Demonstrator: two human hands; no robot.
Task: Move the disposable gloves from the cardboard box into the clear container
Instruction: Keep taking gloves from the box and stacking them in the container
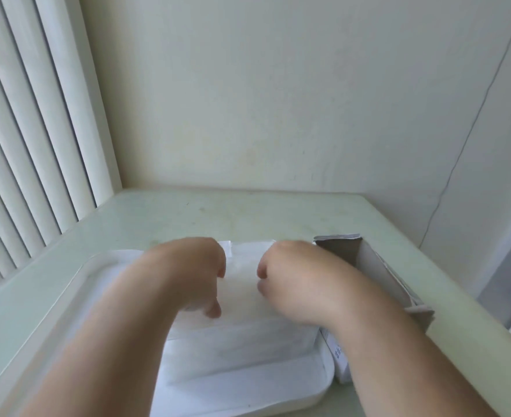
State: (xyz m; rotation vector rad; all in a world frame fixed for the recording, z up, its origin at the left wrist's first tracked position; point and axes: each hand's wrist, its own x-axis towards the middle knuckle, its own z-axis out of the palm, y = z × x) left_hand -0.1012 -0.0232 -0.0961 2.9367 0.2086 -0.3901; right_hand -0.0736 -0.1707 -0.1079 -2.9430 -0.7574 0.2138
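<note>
The left hand [194, 272] and right hand [290, 275], fingers curled round the glove stack [239, 341], seem to be seating it in the clear container [76, 284] at the surface's near edge; next, a gentle release.

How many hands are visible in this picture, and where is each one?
2. The left hand grips the left part of the stack of gloves above the clear container; the right hand grips its right part, next to the cardboard box.
</note>
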